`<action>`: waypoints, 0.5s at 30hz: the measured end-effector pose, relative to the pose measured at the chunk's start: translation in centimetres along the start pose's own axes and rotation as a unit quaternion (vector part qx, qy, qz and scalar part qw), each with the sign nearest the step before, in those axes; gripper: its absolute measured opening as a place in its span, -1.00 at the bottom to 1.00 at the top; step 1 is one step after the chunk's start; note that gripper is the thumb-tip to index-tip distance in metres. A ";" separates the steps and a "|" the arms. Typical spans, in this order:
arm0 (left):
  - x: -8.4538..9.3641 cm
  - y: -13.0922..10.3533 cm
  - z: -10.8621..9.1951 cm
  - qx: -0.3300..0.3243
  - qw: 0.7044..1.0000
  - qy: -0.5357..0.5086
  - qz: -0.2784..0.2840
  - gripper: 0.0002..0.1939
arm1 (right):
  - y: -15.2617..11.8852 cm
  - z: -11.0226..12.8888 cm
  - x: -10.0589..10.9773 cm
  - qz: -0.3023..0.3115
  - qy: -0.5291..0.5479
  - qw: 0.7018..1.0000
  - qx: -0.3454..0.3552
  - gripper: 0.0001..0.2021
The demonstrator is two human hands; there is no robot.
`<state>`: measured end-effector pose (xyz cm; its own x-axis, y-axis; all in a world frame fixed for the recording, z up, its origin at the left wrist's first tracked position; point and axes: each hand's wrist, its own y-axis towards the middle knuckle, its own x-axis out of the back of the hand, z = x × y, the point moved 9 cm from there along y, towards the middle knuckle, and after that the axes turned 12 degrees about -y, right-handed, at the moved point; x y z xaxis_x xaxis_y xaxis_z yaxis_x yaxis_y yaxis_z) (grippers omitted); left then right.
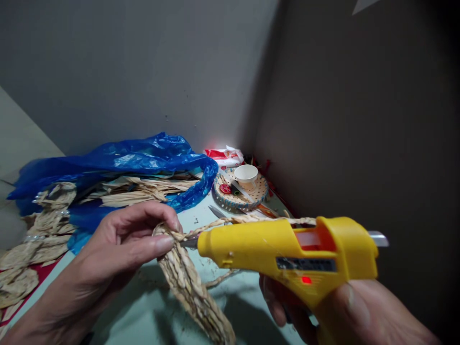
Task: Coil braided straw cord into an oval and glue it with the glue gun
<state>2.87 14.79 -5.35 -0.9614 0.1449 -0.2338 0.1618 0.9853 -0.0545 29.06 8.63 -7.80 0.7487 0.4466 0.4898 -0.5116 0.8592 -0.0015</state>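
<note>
My left hand pinches the upper end of a braided straw piece between thumb and fingers. The braid hangs down toward the bottom edge, several plaited rows side by side. A thin twisted straw cord runs from the pinch to the right, behind the glue gun. My right hand is wrapped round the handle of a yellow hot glue gun with a lit red light and a clear glue stick out the back. Its nozzle points left and meets the braid right beside my left fingertips; any fresh glue is hidden.
A blue plastic bag with dry straw strips lies at the back left. Coiled straw pieces are at the far left. A round woven tray holds a white cup; a red-white packet stands behind, scissors in front.
</note>
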 end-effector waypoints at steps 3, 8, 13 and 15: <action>0.2 0.2 0.1 0.000 1.000 0.004 0.006 -0.79 | -0.8 -1.5 -0.2 0.013 -0.006 0.999 -0.041 -0.50; 0.1 0.5 0.1 -0.001 1.000 0.001 0.003 -0.80 | -1.0 -1.6 0.4 -0.008 -0.033 0.999 -0.034 -0.52; 0.3 0.3 -0.1 -0.007 1.000 0.000 -0.006 -0.79 | -0.7 -0.9 0.3 -0.019 -0.065 0.998 -0.001 -0.57; 0.4 0.0 -0.1 -0.003 1.000 -0.002 -0.011 -0.79 | -0.4 -0.3 0.3 -0.021 -0.070 0.997 0.014 -0.57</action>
<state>2.42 14.90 -5.34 -0.9638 0.1230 -0.2366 0.1393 0.9888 -0.0534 29.59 8.48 -7.94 0.7052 0.3689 0.6054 -0.4935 0.8685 0.0456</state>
